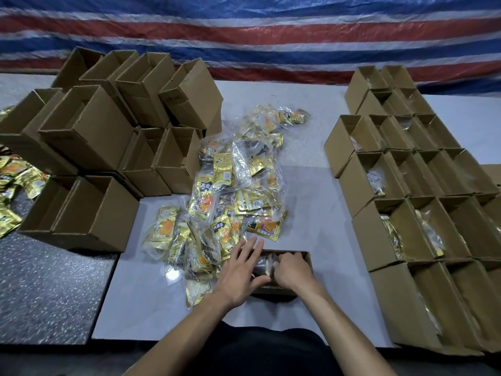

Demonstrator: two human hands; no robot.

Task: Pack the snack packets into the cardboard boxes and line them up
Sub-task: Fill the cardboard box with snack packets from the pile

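An open cardboard box [307, 260] lies in front of me on the white sheet. Inside it sits a clear bag of snack packets [264, 265]. My left hand [240, 272] lies flat over the box's left end, fingers straight and spread, touching the bag. My right hand [291, 268] is inside the box with its fingers curled onto the bag's right side. A loose pile of gold and yellow snack packets [230, 191] in clear bags stretches from the box toward the back.
Empty open boxes [108, 147] are heaped at the left. Rows of boxes [423, 213] with packets in them stand lined up at the right. More gold packets [16, 185] lie at the far left edge. A striped tarp [271, 33] hangs behind.
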